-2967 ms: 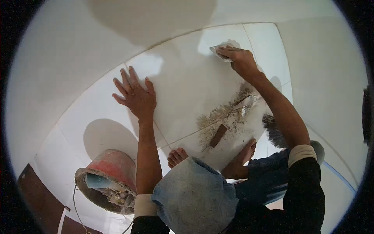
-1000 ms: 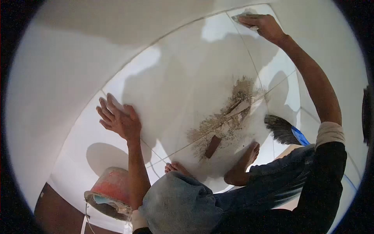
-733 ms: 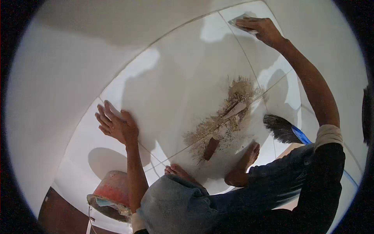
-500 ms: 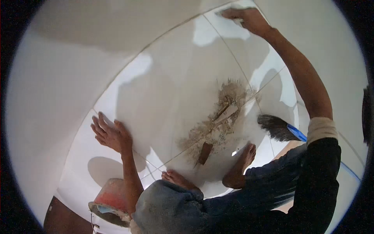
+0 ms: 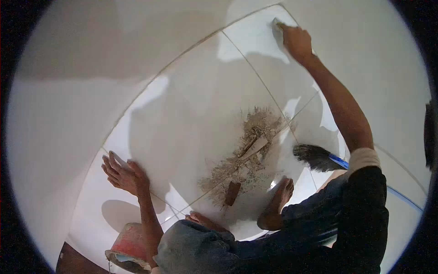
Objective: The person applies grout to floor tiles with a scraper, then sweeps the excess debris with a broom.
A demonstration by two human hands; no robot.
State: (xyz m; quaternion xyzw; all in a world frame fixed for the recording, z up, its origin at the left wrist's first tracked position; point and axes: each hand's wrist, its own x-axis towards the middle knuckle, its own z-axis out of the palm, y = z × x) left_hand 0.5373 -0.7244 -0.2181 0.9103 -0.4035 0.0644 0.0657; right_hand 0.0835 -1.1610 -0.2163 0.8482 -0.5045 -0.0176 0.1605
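Observation:
Far out on the white tiled floor (image 5: 182, 109), close to the corner by the wall, my right hand (image 5: 297, 43) is closed around a small scraper (image 5: 276, 24). The scraper's greyish blade points away from me near the tile surface; most of its handle is hidden in my fingers. My left hand (image 5: 125, 174) rests on the floor at the left with fingers spread, holding nothing. Between my arms lies a heap of brown dirt and debris (image 5: 248, 153), with a pale flat piece (image 5: 255, 148) on it and a brown block-like piece (image 5: 232, 193) at its near end.
A black-bristled brush (image 5: 315, 157) with a blue handle lies to the right of the heap, beside my foot (image 5: 277, 205). A dirty red bucket (image 5: 132, 244) sits tipped at lower left, near my left forearm. The wall (image 5: 91, 59) meets the floor along a curved-looking edge.
My right hand has moved in from the corner edge and turned, so the scraper's blade now shows. My left hand stays planted on the floor. The view has shifted a little.

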